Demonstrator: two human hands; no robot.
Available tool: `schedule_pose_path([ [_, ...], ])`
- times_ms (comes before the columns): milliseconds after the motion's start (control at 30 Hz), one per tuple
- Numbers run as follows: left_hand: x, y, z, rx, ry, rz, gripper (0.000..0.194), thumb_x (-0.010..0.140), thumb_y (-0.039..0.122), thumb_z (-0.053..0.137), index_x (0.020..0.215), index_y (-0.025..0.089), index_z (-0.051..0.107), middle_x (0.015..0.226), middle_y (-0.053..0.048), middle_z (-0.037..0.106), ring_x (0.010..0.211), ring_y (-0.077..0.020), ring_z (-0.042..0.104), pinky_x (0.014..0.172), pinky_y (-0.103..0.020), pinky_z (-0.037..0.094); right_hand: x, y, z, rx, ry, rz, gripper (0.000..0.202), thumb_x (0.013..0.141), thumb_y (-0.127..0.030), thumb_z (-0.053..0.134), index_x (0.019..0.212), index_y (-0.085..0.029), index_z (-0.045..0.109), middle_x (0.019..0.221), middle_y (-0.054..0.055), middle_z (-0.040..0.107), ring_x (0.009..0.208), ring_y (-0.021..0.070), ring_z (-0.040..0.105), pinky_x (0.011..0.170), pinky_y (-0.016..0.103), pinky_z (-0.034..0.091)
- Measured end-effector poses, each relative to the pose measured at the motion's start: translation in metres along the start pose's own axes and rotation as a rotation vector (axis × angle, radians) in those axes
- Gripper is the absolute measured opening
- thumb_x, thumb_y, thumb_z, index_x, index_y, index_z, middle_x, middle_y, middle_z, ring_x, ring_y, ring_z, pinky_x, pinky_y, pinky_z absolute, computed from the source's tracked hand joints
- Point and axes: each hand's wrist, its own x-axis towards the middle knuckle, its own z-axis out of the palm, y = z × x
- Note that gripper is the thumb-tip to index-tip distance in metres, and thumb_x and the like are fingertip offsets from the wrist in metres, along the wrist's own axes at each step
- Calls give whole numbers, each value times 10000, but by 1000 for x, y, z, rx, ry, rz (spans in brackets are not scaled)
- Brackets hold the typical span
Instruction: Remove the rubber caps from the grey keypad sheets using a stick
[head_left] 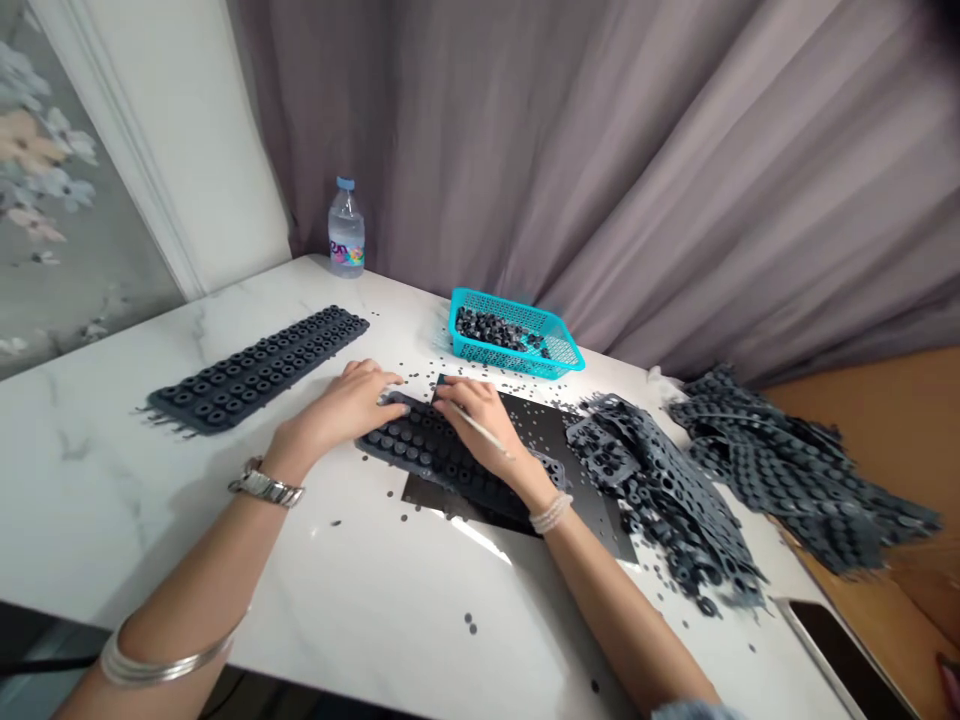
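Dark grey rubber strip (259,370) first, over on the left, lying slantwise on the white marbled desk (150,520) with rows of raised rings facing up. Next along, at the back by the purple-grey curtain (465,130), stands a clear plastic bottle (346,230) with a blue cap. And now the left hand (360,400), metal watch at the wrist: thumb and forefinger apart, the thumb down on the near-left end of a dark rubber sheet (397,440) studded with round pieces. That sheet sits in the middle, partly over a flat black mat (431,495). Here's the right hand (484,420), fingers curled over the sheet, pinching a thin pale stick (484,435). Behind it, a turquoise perforated plastic basket (525,312) holds small dark pieces, with little black discs scattered in front. Further right, a heap of dark rubber rings and sheets (675,490), then a crumpled pile of studded rubber sheets (795,470), and a dark-screened phone (847,660) at the near right.
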Motion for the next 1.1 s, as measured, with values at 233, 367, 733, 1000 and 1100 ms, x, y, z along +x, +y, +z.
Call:
schedule_pose_path([
  [233, 1, -4, 25, -65, -115, 13, 581, 830, 434, 504, 1385, 262, 488, 1596, -86, 238, 1479, -325, 82, 1153, -482, 215, -14, -8, 12, -49, -104, -127, 208, 977, -308, 469, 1083, -204, 614, 1184, 92, 686, 1212, 208, 566, 941, 394, 445],
  [367, 1, -3, 23, -75, -145, 1, 596, 829, 422, 510, 1402, 264, 468, 1597, -99, 221, 1475, -332, 102, 1151, -481, 206, -13, -5, 14, -80, -109, -150, 202, 977, -291, 470, 1067, -195, 623, 1180, 92, 689, 1228, 220, 558, 946, 406, 450],
  [733, 1, -5, 25, -20, -144, 36, 575, 856, 424, 487, 1405, 258, 464, 1582, -104, 274, 1461, -338, 162, 1144, -432, 215, -10, -7, 13, -148, -115, -202, 194, 971, -280, 485, 1065, -188, 629, 1177, 104, 694, 1235, 234, 557, 934, 417, 451],
  [1000, 1, -8, 26, -13, -166, 49, 571, 864, 415, 461, 1420, 286, 437, 1585, -80, 274, 1458, -326, 178, 1130, -441, 232, -3, -3, 22, -185, -148, -265, 190, 984, -260, 431, 1047, -170, 587, 1239, 178, 640, 1263, 248, 535, 930, 425, 479],
  [1100, 2, -9, 27, -12, -182, 36, 590, 859, 438, 470, 1432, 311, 413, 1593, -67, 256, 1461, -327, 167, 1135, -455, 218, -1, -3, 19, -134, -155, -198, 152, 980, -210, 414, 989, -171, 560, 1225, 199, 630, 1281, 250, 516, 945, 414, 488],
])
